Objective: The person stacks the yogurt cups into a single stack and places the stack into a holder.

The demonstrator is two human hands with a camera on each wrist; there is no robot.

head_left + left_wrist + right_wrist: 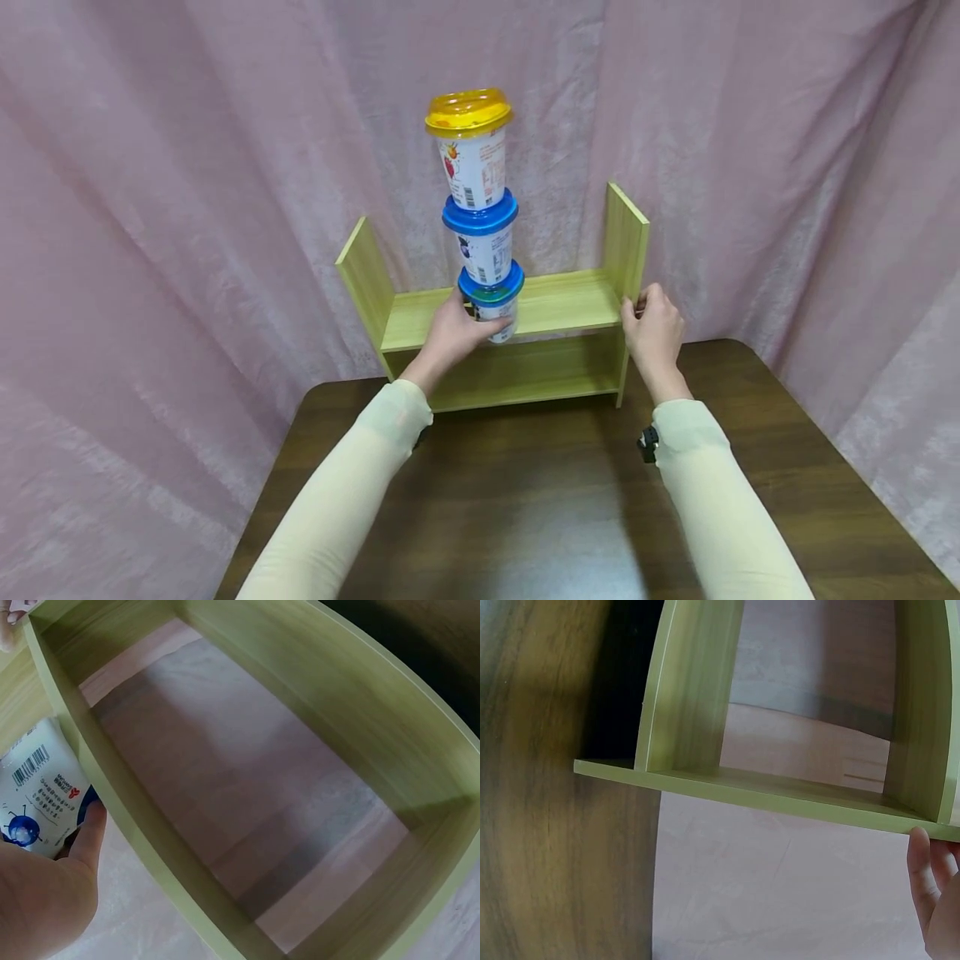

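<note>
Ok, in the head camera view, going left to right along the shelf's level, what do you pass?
Left side panel of the shelf → left hand → bottom cup of the stack → right side panel → right hand.

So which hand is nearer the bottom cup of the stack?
Left. The left hand grips the bottom cup on the shelf; the right hand holds the shelf's right side panel, apart from the cup.
</note>
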